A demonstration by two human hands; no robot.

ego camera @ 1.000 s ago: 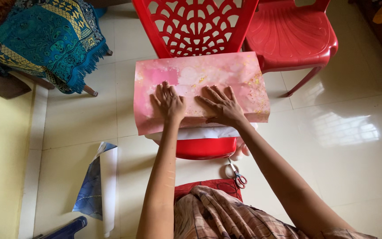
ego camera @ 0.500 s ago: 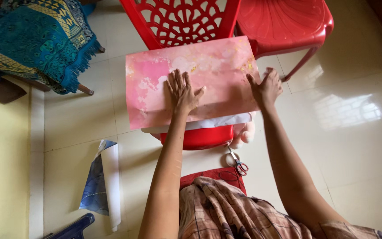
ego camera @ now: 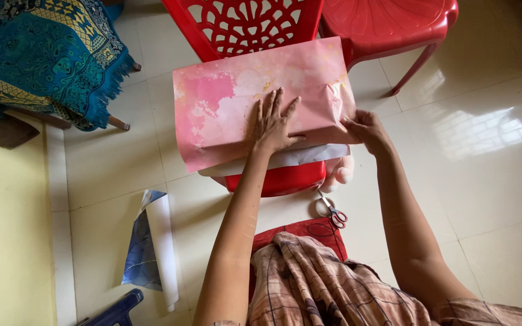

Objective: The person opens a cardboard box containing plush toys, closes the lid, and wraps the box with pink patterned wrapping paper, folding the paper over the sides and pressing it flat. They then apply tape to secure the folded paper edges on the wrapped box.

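Where the floor meets the left edge, a teal patterned cloth (ego camera: pixel 49 54) drapes over a low seat, and below it a blue-and-white paper sheet (ego camera: pixel 149 247) lies curled on the tiles. Pink wrapping paper (ego camera: pixel 225 102) covers a parcel resting on the seat of a red chair (ego camera: pixel 276 178), with a white layer showing under its near edge. The left hand (ego camera: pixel 276 124) lies flat on the paper's middle, fingers spread wide, pressing and gripping nothing. Just right of it, the right hand (ego camera: pixel 364 128) pinches the paper's right end, fingers closed on the folded edge. Scissors (ego camera: pixel 332 212) lie on the floor near the chair's front, and a second red chair (ego camera: pixel 388 24) stands at the upper right
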